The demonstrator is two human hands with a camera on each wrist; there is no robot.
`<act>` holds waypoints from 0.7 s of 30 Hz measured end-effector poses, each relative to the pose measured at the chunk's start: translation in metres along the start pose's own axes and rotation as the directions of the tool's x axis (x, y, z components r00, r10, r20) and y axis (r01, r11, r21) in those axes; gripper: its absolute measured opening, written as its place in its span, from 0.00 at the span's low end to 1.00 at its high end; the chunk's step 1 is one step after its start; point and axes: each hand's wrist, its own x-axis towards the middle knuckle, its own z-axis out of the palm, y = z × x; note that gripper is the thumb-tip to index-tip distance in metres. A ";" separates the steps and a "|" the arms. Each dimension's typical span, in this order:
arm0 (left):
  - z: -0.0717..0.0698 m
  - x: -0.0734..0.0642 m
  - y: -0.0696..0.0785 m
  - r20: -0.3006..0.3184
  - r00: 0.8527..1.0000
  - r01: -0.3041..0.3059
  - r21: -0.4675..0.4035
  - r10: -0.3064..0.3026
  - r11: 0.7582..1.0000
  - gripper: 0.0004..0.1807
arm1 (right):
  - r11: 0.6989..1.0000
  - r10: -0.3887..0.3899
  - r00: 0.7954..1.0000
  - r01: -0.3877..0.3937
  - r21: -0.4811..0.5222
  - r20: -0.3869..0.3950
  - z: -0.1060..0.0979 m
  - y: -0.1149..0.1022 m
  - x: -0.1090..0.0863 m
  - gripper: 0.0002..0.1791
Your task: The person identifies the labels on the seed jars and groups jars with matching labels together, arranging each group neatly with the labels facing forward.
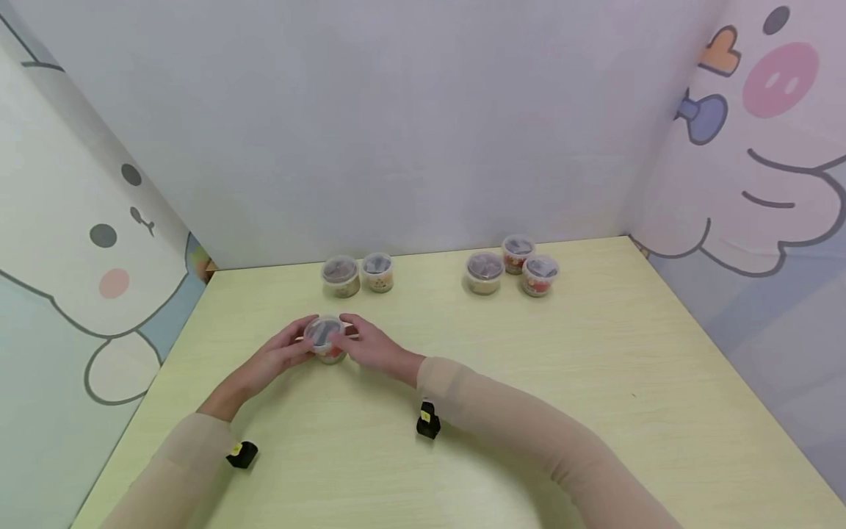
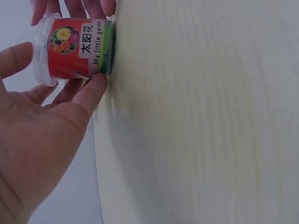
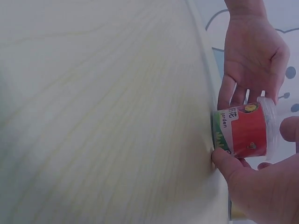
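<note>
A small plastic tub with a clear lid stands upright at the table's left-centre, between both hands. In the left wrist view its red label with flower pictures and "My little garden" lettering faces out on the tub. My left hand grips its left side, thumb by the lid and fingers curled around the wall. From the other side, my right hand holds it, with a finger low near its base in the right wrist view. The tub's base is at or just above the tabletop; I cannot tell which.
Behind the hands stand two lidded tubs, a wider one and a narrower one. Three more tubs cluster at the back right of the pale wooden table. Cloth walls with cartoon animals border the back and sides.
</note>
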 end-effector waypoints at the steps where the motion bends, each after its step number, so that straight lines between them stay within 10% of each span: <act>1: 0.001 0.000 0.001 0.003 1.000 0.002 0.003 -0.002 1.000 0.36 | 1.000 0.001 1.000 -0.001 -0.020 -0.005 0.000 0.001 0.001 0.35; 21: 0.008 -0.004 0.007 0.003 0.999 0.035 0.026 -0.035 0.999 0.34 | 0.996 0.016 1.000 -0.016 -0.084 0.004 0.001 -0.001 -0.001 0.31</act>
